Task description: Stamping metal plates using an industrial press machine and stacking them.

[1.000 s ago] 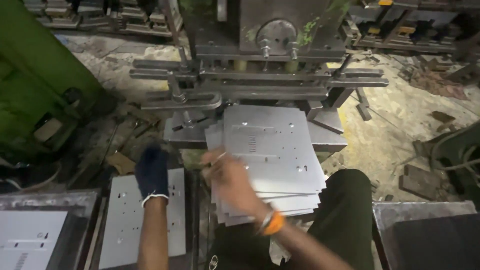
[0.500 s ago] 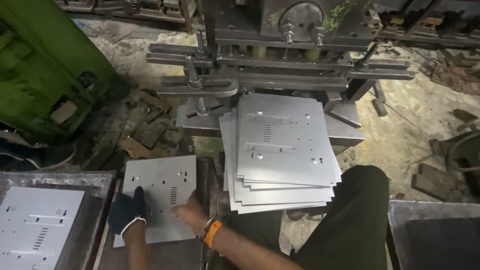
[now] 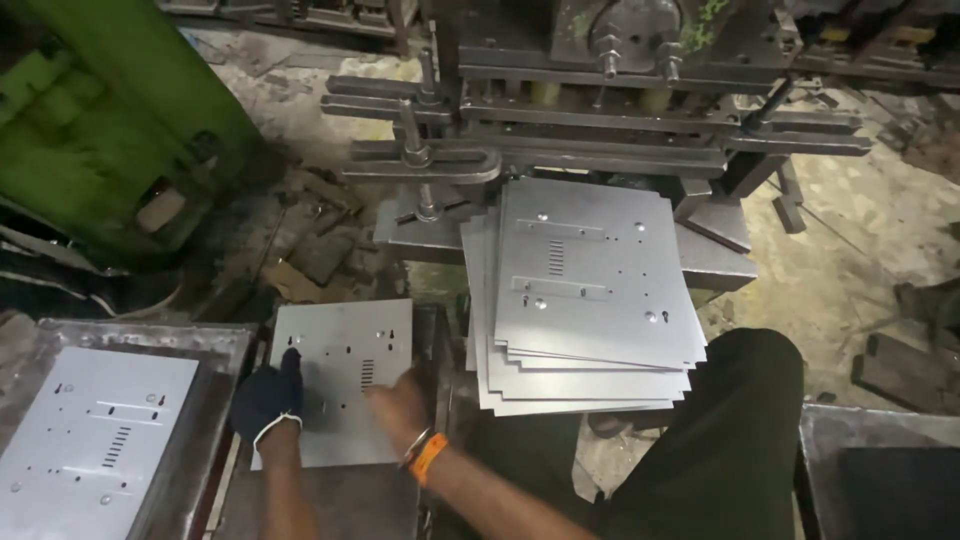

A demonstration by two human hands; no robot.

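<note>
pressing down on a punched grey sheet point(image 3: 345, 375), we keep our gloved left hand point(image 3: 268, 395) flat on its left edge and our bare right hand point(image 3: 398, 405), fingers spread, flat on its right edge. the sheet lies on the tabletop point(image 3: 340, 500). farther right, a fanned sheet stack point(image 3: 585, 300) rests below the press point(image 3: 600, 110).

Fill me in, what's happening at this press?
A person sits at a press. Both hands rest on one punched metal sheet lying flat to their left: the gloved left hand on its near left edge, the bare right hand on its right side. A fanned stack of sheets sits before the press.
</note>
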